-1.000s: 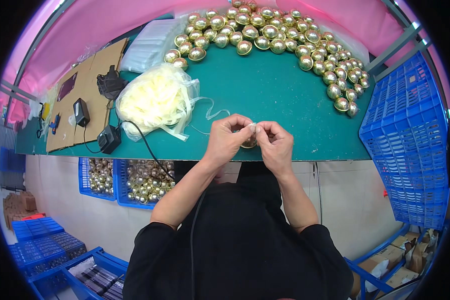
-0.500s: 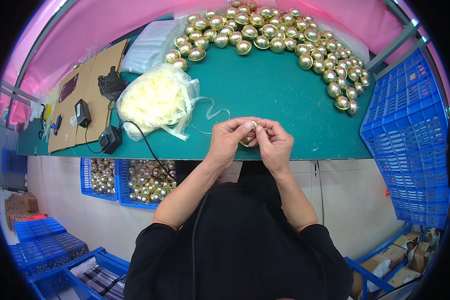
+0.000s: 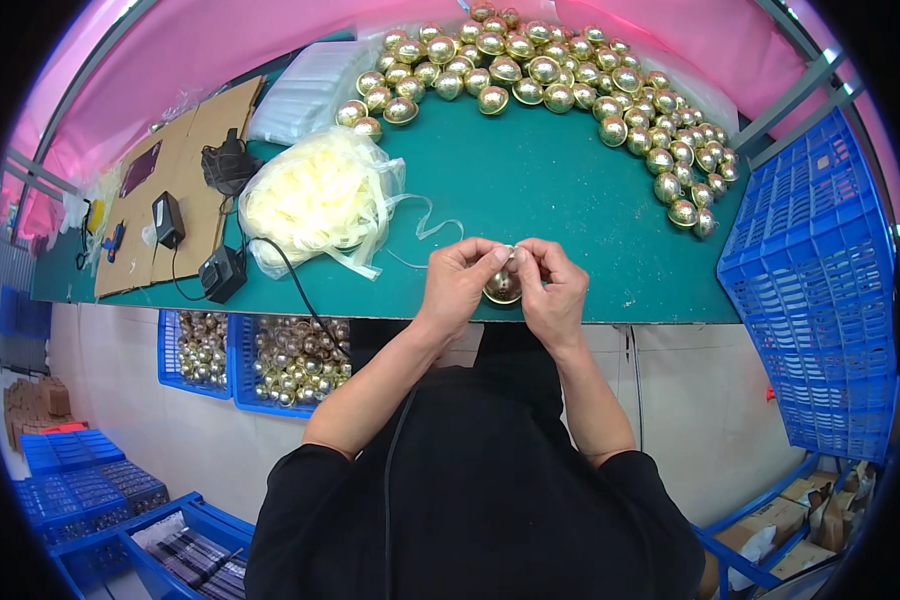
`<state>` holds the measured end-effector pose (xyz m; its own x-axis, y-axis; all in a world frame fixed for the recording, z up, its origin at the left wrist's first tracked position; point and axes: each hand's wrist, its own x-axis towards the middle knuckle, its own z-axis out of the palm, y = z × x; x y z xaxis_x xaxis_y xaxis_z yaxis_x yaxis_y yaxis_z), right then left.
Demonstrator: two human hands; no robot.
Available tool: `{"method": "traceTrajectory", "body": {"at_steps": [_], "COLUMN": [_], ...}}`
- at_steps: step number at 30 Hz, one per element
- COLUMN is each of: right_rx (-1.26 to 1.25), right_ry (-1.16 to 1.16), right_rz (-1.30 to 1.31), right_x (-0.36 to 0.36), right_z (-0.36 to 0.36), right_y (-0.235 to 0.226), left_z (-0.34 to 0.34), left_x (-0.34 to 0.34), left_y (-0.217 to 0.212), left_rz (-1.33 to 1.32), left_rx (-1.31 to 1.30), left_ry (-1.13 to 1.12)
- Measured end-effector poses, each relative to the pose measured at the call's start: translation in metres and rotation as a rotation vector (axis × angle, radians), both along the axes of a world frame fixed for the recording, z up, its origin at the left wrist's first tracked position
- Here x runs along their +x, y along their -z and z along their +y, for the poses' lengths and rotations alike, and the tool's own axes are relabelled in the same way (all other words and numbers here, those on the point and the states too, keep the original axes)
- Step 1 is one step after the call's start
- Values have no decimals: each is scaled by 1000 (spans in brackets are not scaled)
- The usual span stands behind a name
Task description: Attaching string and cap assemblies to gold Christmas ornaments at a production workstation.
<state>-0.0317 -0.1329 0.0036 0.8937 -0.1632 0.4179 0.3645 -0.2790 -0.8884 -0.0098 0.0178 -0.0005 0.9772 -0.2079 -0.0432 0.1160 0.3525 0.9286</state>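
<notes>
"So, what is being risked?"
"Perhaps a slip, from fingertips (image 3: pixel 496 257) alone being used: by left hand (image 3: pixel 456 285) and right hand (image 3: pixel 556 287) together, a small piece (image 3: pixel 512 256) is being pinched, the gold ball (image 3: pixel 503 289) being held just below, near the edge of the green table (image 3: pixel 560 190)."
"And the ball's direction?"
"Pinched end away from the body (image 3: pixel 480 480), apparently; no long axis is being shown."

A gold ball (image 3: pixel 503 288) gleams between the hands (image 3: pixel 454 288).
</notes>
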Motion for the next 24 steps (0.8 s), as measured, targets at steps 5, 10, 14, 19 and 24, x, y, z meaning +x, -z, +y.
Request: {"method": "traceTrajectory", "body": {"at_steps": [5, 10, 14, 19, 24], "right_rx": [261, 329, 394, 538, 474], "right_ry": [-121, -188, -244, -253, -350], "right_rz": [108, 127, 185, 252, 284], "right_x": [4, 9, 13, 10, 0], "right_z": [-4, -13, -12, -5, 10], "right_y": [-9, -11, -13, -23, -19], "left_z": [0, 5, 9, 25, 47], "left_x": [-5, -6, -10, -17, -29], "left_y": [-12, -8, -10, -13, -21], "left_rz": [70, 58, 51, 62, 57], "left_rx": [-26, 24, 33, 26, 19], "left_ry": [39, 93, 73, 53, -14]}}
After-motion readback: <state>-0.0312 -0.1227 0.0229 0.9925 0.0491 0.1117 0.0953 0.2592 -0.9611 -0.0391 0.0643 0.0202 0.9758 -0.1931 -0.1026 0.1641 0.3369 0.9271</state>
